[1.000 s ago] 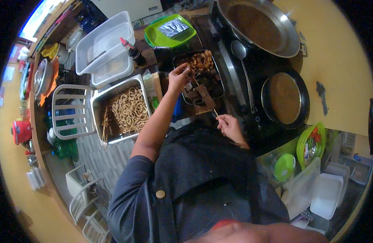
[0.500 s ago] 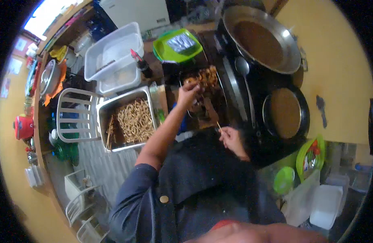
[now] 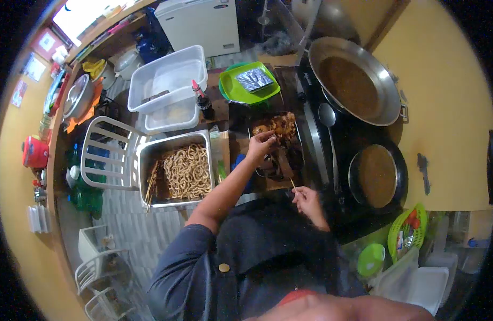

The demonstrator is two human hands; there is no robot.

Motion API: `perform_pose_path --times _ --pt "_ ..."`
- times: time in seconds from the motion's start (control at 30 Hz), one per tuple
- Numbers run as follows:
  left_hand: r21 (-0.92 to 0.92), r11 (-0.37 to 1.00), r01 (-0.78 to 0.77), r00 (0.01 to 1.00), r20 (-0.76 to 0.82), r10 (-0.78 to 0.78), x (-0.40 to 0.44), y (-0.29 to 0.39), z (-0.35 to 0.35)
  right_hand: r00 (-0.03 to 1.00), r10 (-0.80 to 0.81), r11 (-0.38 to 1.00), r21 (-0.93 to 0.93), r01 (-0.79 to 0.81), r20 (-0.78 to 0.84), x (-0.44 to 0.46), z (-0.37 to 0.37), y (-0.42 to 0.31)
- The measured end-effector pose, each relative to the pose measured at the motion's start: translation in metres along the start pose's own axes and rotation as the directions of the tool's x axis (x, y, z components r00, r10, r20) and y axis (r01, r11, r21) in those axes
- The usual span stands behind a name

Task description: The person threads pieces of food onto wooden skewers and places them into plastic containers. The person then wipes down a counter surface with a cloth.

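My right hand (image 3: 309, 206) pinches the lower end of a thin wooden skewer (image 3: 293, 184), which points toward a brown strip (image 3: 282, 161) that looks like meat. Whether the strip is threaded on the skewer is hard to make out. My left hand (image 3: 261, 145) is closed, fingertips together, over the tray's left side near the strip's upper end; what it pinches is hidden. Beneath is a dark tray with glossy, sauce-coated meat pieces (image 3: 281, 124) heaped at its far end. Left of my left forearm, a metal pan (image 3: 174, 204) holds tan, curly coiled pieces (image 3: 187, 171) and several sticks (image 3: 151, 187).
A large wok (image 3: 388, 115) and a smaller pan (image 3: 400, 179), both with brown liquid, stand at right beside a long spoon (image 3: 330, 134). Beyond the tray are a green plate (image 3: 236, 93) with a foil packet, a dark bottle (image 3: 205, 104) and clear plastic tubs (image 3: 137, 96).
The camera view has tilted, so the whole scene sits lower and slightly right. My left hand remains over the tray, and my right hand still holds the skewer.
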State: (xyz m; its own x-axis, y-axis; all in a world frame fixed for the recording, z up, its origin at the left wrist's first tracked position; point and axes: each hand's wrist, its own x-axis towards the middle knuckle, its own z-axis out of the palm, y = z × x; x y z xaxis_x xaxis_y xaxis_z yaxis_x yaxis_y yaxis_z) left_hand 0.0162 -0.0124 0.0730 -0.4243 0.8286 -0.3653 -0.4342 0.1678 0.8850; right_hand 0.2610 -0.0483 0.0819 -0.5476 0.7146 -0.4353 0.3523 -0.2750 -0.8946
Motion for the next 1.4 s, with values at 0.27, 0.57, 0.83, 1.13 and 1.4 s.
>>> perform_pose_path --times 0.27,0.57,0.83,1.13,1.4 --pt "-0.085 0.992 0.092 0.993 -0.069 -0.098 0.009 -0.003 -0.006 0.998 -0.064 0.997 -0.047 0.064 -0.001 -0.008 0.003 -0.016" --pt "-0.195 0.98 0.027 0.999 0.034 -0.02 0.02 -0.015 -0.01 0.998 -0.057 0.998 -0.021 0.057 0.004 -0.006 0.003 -0.005" --pt "-0.307 0.948 0.086 0.996 0.041 -0.077 0.03 -0.012 -0.022 1.0 -0.004 0.999 -0.034 0.004 0.012 -0.017 0.001 -0.011" --pt "-0.227 0.956 0.183 0.983 0.056 -0.175 0.032 -0.017 -0.027 0.999 -0.047 0.999 0.008 0.046 0.019 -0.009 -0.001 0.001" --pt "-0.214 0.957 0.198 0.98 0.059 -0.19 0.019 -0.014 -0.016 0.998 -0.054 0.999 0.004 0.054 0.017 -0.006 0.002 -0.004"
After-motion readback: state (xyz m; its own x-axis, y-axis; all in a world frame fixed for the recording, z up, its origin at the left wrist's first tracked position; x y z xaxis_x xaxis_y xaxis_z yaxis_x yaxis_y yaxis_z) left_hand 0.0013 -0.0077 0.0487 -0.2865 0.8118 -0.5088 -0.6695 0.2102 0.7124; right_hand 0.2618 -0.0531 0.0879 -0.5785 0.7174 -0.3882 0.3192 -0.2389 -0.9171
